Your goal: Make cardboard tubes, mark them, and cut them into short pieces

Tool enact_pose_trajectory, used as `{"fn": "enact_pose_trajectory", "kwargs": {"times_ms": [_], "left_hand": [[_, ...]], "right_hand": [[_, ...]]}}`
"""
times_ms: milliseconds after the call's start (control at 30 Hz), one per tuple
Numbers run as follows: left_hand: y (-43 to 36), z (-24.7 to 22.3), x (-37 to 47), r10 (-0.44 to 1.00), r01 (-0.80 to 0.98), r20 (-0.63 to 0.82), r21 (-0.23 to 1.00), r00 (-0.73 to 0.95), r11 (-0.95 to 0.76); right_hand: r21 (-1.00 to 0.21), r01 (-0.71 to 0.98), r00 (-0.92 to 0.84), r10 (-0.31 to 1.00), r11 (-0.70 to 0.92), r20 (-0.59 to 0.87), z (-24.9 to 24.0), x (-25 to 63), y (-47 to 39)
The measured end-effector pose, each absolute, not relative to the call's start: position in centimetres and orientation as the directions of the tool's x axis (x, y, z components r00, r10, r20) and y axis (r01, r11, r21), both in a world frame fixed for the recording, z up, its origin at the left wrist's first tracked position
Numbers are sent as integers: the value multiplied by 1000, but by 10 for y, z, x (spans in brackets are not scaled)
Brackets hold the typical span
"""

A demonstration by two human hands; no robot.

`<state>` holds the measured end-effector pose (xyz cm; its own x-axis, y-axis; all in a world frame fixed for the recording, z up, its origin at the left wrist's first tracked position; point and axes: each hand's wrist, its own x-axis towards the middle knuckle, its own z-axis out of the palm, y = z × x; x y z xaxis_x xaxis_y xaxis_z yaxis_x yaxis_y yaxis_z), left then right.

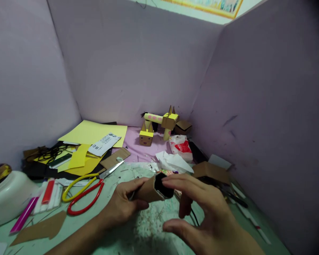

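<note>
A brown cardboard tube (146, 191) with a dark, roughly cut opening faces to the right, held above the table. My left hand (124, 202) is wrapped around its left end. My right hand (199, 205) is beside the opening, thumb and fingers spread apart; one fingertip overlaps the rim, and I cannot tell whether it touches. Left of my left hand lie scissors (91, 189) with one yellow and one red handle. Farther back stands a small cardboard animal head (146, 137) with a yellow top, in front of a yellow animal figure (169, 122) with pink spots.
Yellow paper sheets (91, 132) and scraps pile up at the back left. Markers (48, 193) and a white pot (13, 194) sit at the left. A tissue pack (181, 147) and a cardboard box (211, 172) stand on the right. Pale walls (138, 63) enclose the table.
</note>
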<state>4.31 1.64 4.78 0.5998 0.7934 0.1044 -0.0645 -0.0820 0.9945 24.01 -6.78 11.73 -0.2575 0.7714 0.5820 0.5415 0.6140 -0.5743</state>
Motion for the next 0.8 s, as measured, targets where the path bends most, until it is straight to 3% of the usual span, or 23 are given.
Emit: {"fn": "enact_pose_trajectory", "kwargs": {"times_ms": [167,367,467,633,700,800], "left_hand": [[16,39,38,750,-52,113,993,652,-105],[19,47,25,733,184,87,942,674,-281],[27,52,20,718,242,41,927,695,-287],[41,45,18,628,65,19,992,778,-112],[42,41,19,639,55,15,995,769,-89],[39,37,21,679,104,-2,989,734,-109]], "right_hand": [[-472,628,-322,759,618,566,107,234,-66],[-333,670,-363,684,664,633,124,236,-62],[-425,653,-321,737,627,595,130,240,-61],[-626,564,-203,826,538,526,113,241,-60],[-612,575,-200,819,542,538,103,235,-62],[-473,562,-317,705,679,635,92,221,-66]]}}
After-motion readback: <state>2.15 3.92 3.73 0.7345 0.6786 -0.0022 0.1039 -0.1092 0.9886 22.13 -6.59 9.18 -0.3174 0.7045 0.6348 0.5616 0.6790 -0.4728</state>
